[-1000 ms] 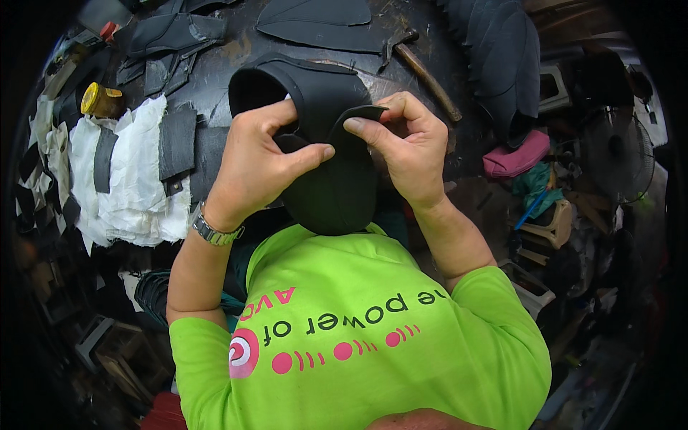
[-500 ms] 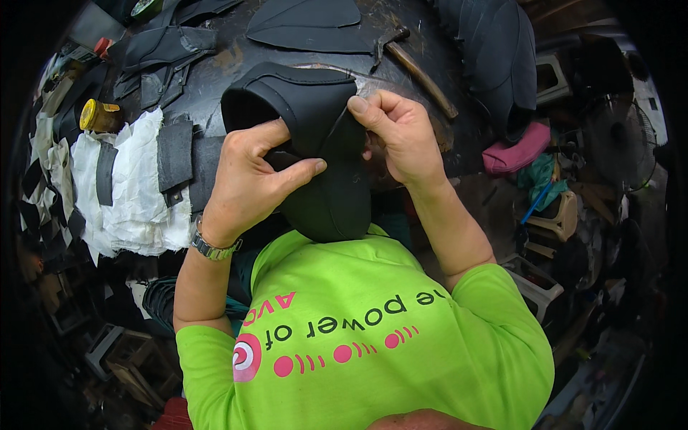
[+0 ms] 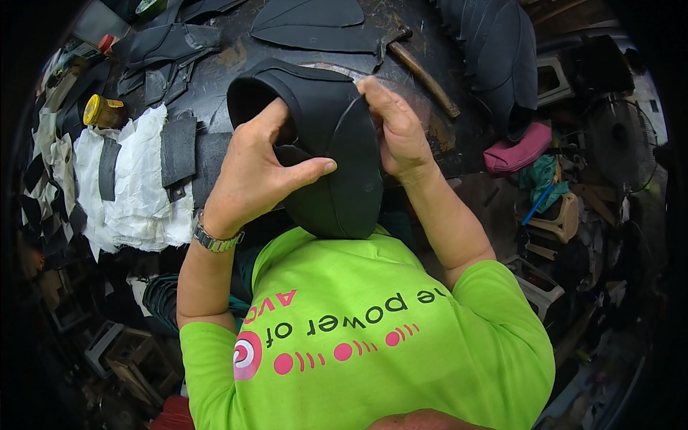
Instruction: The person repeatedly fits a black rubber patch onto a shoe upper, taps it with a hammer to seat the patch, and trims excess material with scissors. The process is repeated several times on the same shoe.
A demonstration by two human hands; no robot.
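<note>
Here, at the centre of the frame, I hold a black shoe upper (image 3: 337, 158) pulled over a form, its rounded toe end pointing down toward my lime-green shirt (image 3: 365, 337) and its open collar up toward the upper left. My left hand (image 3: 251, 179) is clamped on it: the thumb lies across the front, its tip on the black material, while the fingers curl in at the opening. My right hand (image 3: 398, 129) presses against the upper's right edge, fingers closed together along a raised seam, pinching the material there. A metal wristwatch (image 3: 213, 240) sits on my left wrist.

The upper rests above a dark round worktable (image 3: 229, 57). As for containers, a small yellow-lidded jar (image 3: 100, 111) lies at the upper left of the frame; I cannot tell what is in it. Just right of it, white cloth (image 3: 132, 186) is spread over the table's left side, with black strips (image 3: 178, 154) lying on top. More black cut pieces (image 3: 308, 21) lie along the top of the frame. A hammer with a wooden handle (image 3: 426, 68) lies slanted at upper centre-right, near my right hand but apart from it. A pink pouch (image 3: 519, 150) sits at the right, below a stack of black pieces (image 3: 494, 50). My shirt carries dark lettering and pink dots with a round pink emblem at the lower centre.
</note>
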